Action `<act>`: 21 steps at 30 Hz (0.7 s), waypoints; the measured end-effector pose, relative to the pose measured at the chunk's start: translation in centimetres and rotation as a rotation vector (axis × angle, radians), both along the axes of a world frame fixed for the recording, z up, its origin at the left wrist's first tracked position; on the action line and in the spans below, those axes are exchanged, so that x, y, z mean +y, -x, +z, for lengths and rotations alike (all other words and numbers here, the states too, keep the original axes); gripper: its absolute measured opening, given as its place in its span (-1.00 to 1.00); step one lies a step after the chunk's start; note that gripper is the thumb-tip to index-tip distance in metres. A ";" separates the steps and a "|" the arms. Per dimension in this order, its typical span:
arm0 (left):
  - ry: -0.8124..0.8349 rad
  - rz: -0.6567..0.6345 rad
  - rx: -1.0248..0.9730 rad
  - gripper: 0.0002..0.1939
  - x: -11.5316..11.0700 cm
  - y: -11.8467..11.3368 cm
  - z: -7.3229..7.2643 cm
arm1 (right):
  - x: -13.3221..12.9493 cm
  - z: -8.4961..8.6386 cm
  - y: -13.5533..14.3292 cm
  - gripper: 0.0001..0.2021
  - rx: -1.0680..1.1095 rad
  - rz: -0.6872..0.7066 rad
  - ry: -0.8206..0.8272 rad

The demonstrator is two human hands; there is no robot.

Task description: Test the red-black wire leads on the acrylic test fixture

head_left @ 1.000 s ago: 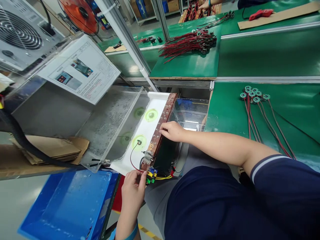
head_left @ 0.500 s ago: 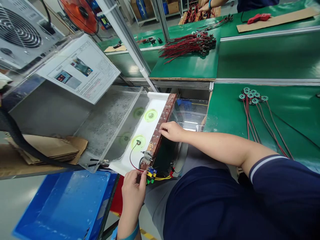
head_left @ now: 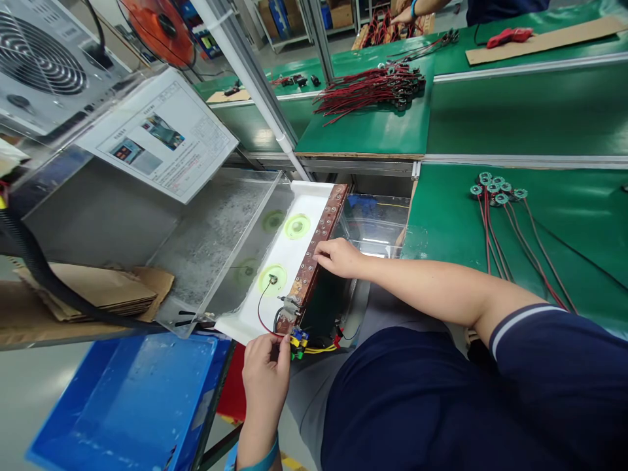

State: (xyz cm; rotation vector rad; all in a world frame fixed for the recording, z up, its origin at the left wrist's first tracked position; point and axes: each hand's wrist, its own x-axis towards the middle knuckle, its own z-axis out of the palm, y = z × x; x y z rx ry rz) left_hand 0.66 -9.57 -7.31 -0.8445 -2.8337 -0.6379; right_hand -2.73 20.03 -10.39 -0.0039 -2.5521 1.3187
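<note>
At the lower end of a white board point(head_left: 267, 311), my left hand point(head_left: 269, 360) pinches the end of a thin red and black wire point(head_left: 260, 313), beside blue, yellow and green connectors point(head_left: 298, 341). The wire runs up to a small round part point(head_left: 273, 279) on the lower of two yellow-green rings. My right hand point(head_left: 338, 257) rests with curled fingers on the brown, screw-dotted strip point(head_left: 321, 230) along the board's right side. Whether anything is between its fingertips is too small to tell.
A blue bin point(head_left: 122, 399) stands at lower left, below folded cardboard point(head_left: 108, 294). Round parts with red wires point(head_left: 498, 190) lie on the green table point(head_left: 446, 216) at right; more red wires point(head_left: 373, 88) are piled behind. A metal post point(head_left: 250, 78) rises behind the board. Another person's hand point(head_left: 405, 14) shows at the top.
The whole view has shifted very slightly. Both hands keep nearly the same place and grip; the other person's hand at the top has moved a little.
</note>
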 end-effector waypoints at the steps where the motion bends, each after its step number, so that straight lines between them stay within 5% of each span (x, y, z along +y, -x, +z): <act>1: 0.002 0.000 -0.006 -0.68 0.0 0.0 0.0 | 0.0 0.0 0.0 -0.91 -0.001 -0.001 0.001; 16: -0.015 -0.020 -0.025 -0.64 -0.4 0.2 -0.3 | -0.3 0.1 0.1 -0.88 -0.051 -0.034 -0.044; 21: 0.036 -0.138 0.071 -0.70 -2.4 2.2 -2.2 | -0.4 0.5 0.2 -0.85 -0.089 -0.028 -0.093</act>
